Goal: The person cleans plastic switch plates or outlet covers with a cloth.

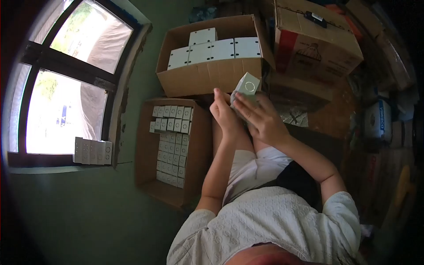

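Above my lap, a small white box (250,85) with a ring mark on its end is tilted upward between my hands. My right hand (261,118) is closed on it, with its fingers laid across the near side. At its lower left is my left hand (224,115), fingers curled against the box and partly hidden by it. A small greyish patch shows between the hands at the box's edge. To the left, an open carton (145,154) holds rows of similar small white boxes (172,148).
Ahead stands a larger open carton (207,77) with several white boxes (222,48) in it. A closed carton (318,53) bears a small black item (315,19). More white boxes (92,151) line the window sill at left. A white-and-blue package (377,119) lies at right.
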